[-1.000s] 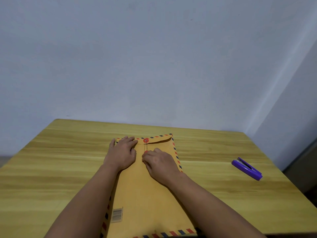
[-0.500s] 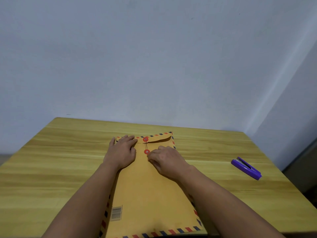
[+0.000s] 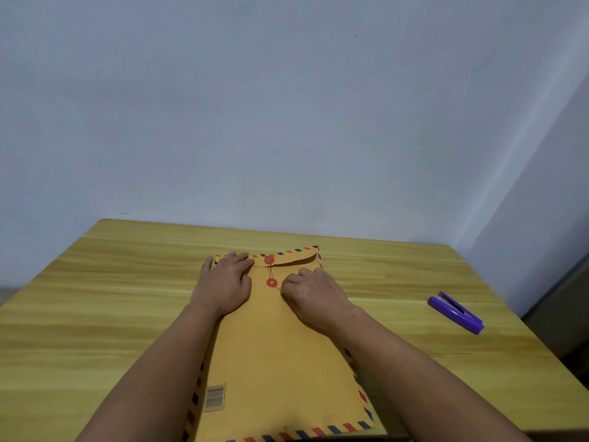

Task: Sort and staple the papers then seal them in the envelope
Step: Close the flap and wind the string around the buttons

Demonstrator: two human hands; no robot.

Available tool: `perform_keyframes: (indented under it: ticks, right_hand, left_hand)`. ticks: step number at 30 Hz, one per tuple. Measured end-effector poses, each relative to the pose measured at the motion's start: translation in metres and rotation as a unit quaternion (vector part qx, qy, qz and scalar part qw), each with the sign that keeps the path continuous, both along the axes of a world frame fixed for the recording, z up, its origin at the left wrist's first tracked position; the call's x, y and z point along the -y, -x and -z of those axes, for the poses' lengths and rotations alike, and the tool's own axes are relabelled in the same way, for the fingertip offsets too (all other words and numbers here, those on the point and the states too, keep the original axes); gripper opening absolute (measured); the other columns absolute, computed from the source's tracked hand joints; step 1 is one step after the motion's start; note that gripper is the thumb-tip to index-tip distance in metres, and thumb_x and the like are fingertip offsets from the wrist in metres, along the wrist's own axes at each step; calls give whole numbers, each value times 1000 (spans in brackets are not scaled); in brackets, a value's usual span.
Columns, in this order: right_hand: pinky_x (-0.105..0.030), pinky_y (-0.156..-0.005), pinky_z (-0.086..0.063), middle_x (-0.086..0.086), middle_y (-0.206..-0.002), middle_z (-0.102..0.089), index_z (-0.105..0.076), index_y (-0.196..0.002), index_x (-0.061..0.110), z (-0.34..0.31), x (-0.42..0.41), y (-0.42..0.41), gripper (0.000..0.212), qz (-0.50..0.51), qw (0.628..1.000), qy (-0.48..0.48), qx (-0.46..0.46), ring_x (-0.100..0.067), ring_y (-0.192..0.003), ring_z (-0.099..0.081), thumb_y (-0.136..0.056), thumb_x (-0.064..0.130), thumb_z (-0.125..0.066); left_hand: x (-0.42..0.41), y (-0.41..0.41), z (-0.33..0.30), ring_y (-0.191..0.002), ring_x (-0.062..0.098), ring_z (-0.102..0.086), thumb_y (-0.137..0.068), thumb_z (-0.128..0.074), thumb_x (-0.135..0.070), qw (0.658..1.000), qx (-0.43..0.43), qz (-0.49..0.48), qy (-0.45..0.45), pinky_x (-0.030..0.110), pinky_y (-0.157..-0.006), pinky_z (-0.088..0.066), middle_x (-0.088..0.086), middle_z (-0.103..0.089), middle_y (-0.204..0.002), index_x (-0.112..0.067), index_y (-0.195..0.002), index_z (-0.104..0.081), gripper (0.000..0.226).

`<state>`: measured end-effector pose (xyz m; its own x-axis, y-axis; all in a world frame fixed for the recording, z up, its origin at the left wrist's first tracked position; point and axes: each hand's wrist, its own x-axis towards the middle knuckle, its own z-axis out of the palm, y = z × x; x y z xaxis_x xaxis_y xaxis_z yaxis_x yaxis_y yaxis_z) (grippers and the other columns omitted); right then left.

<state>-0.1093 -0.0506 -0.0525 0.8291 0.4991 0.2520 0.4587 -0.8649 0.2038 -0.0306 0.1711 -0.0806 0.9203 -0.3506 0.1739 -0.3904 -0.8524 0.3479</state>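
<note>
Envelope (image 3: pixel 280 352) lies flat on the wooden tabletop (image 3: pixel 95 314), long axis running away from the person, flap end farthest. Flap (image 3: pixel 296 260) is folded down over the body. Red and blue striped border runs along the edges; a barcode (image 3: pixel 215 397) sits at the near left corner.

Two red discs are visible: upper disc (image 3: pixel 269 260) on the flap, lower disc (image 3: pixel 272 282) on the body just below it. A thin string (image 3: pixel 270 271) runs between them and trails off to the right of the lower disc.

Left hand (image 3: pixel 224 287) is spread flat, palm down, pressing the envelope's far left portion, fingers reaching the flap edge. Right hand (image 3: pixel 314 296) rests on the envelope just right of the lower disc, fingers curled and pinched at the string's end.

Purple stapler (image 3: pixel 455 312) lies on the tabletop well to the right, apart from the envelope. No papers are visible outside the envelope.
</note>
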Motion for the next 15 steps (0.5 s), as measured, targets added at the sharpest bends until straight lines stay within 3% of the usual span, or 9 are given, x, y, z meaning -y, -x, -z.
perform_keyframes:
  ticks: [4, 10, 13, 15]
  right_hand:
    - [-43, -84, -55, 2, -109, -70, -73, -115, 21, -2, 3, -4, 23, 90, 994, -62, -5, -22, -98, -63, -105, 21, -52]
    - [-38, -78, -56, 3, -101, -73, -76, -102, 21, -23, -2, -30, 23, 179, 973, -141, -39, -23, -95, -67, -102, 25, -53]
    - [-37, -81, -54, 3, -99, -72, -77, -98, 22, -34, -10, -46, 20, 187, 970, -151, -48, -21, -93, -66, -100, 24, -57]
    - [-39, -86, -51, 2, -101, -71, -76, -101, 20, -38, -15, -57, 18, 175, 974, -134, -51, -21, -96, -64, -102, 25, -59]
  left_hand:
    - [0, 1, -2, -151, 11, -21, -94, -34, -31, 1000, 0, -1, -7, 54, -124, -5, -12, -36, -160, -32, -148, -45, 55]
    - [0, 3, -4, -153, 13, -18, -94, -31, -34, 1000, 1, 4, -18, 56, -123, -6, -12, -34, -160, -35, -149, -43, 56]
    - [1, 5, -5, -155, 17, -10, -98, -34, -33, 998, 13, 14, -55, 60, -121, 3, -11, -27, -163, -41, -151, -37, 53]
    - [3, 6, -7, -156, 20, -5, -97, -25, -36, 994, 41, 29, -98, 65, -117, 12, -10, -22, -165, -42, -153, -32, 57]
